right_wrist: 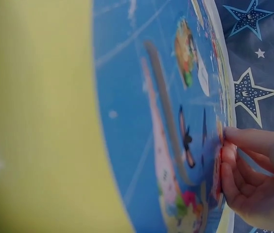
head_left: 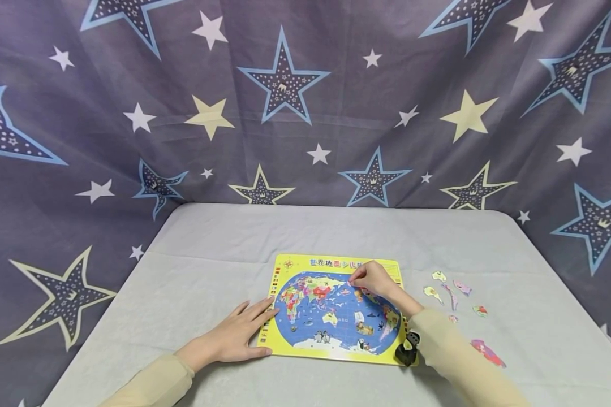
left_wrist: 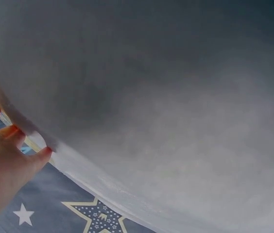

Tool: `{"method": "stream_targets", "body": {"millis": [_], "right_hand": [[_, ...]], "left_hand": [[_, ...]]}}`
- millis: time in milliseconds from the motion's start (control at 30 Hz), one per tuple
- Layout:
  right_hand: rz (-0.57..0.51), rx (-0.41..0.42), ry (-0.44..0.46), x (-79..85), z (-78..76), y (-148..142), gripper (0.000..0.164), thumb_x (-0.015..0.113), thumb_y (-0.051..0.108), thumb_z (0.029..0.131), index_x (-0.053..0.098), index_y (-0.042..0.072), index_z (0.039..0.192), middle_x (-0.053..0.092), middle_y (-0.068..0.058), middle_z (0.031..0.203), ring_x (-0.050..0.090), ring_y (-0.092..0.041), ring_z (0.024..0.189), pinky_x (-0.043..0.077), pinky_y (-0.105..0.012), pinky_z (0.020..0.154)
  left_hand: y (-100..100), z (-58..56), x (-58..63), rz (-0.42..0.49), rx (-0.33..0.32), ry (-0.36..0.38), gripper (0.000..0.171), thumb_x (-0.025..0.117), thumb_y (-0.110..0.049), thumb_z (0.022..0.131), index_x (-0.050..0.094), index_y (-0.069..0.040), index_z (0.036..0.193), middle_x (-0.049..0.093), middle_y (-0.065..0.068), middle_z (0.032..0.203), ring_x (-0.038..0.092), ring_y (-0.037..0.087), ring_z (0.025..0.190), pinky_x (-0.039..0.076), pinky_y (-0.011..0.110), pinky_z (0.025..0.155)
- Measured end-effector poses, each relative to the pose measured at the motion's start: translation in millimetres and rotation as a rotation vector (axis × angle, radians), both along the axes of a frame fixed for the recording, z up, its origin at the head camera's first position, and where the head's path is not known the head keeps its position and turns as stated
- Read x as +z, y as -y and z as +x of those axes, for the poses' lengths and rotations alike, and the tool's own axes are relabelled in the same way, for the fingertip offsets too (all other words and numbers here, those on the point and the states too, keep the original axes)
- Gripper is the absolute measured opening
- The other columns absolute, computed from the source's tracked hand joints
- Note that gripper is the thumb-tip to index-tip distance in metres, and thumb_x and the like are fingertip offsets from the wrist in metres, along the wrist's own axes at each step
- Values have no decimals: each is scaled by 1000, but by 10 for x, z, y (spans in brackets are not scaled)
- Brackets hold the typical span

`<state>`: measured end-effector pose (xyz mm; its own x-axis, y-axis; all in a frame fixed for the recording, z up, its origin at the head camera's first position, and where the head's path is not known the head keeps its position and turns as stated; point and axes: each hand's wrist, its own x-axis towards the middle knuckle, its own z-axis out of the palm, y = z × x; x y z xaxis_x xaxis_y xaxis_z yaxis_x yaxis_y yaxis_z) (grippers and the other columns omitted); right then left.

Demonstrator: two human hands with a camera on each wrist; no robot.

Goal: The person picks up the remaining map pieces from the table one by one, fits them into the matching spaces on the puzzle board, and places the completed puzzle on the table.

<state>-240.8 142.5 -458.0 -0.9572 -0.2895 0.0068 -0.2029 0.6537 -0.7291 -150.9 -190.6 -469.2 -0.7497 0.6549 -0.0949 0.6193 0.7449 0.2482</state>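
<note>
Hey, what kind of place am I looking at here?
Probably a staged tabletop setup indoors: a grey-covered table, star-print fabric hung close around it, and a world map board on top.

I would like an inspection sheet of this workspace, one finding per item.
Surface: light grey table, lightly creased.
Job's things: yellow-bordered blue world-map board; flat, multicoloured pieces lie loose to its right.
Clutter: nothing seen; the black device near the right wrist seems worn.
Hands: bare left hand rests on the board's left border; bare right hand is at the board's upper part, hold unclear.
Cables: nothing seen.
Surroundings: dark purple-grey fabric curtain with stars.
</note>
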Motion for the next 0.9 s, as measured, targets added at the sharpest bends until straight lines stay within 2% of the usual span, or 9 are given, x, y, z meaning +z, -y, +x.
{"method": "stream_targets", "body": {"millis": [333, 600, 900], "right_hand": [[13, -1, 1, 2, -6, 0, 5, 66, 2, 75, 71, 2, 74, 66, -6, 76, 48, -6, 52, 39, -21, 46], [-2, 0, 25, 0, 14, -4, 6, 64, 2, 77, 70, 1, 77, 64, -5, 70, 44, -6, 45, 37, -19, 41], [-57, 87, 56, 78, 72, -70, 11, 62, 2, 79, 69, -2, 86, 64, -9, 76, 50, -11, 51, 41, -22, 45]], "left_hand": [[-10, 4, -6, 3, 6, -13, 80, 40, -66, 79, 28, -16, 140, 17, 5, 147, 18, 19, 133, 14, 47, 105], [-4, 0, 0, -5, 1, -1, 80, 39, -67, 79, 28, -15, 140, 16, 4, 147, 17, 19, 133, 13, 47, 105], [5, 5, -8, -3, -2, -14, 80, 39, -67, 79, 29, -15, 140, 16, 4, 147, 16, 19, 133, 13, 47, 105]]}}
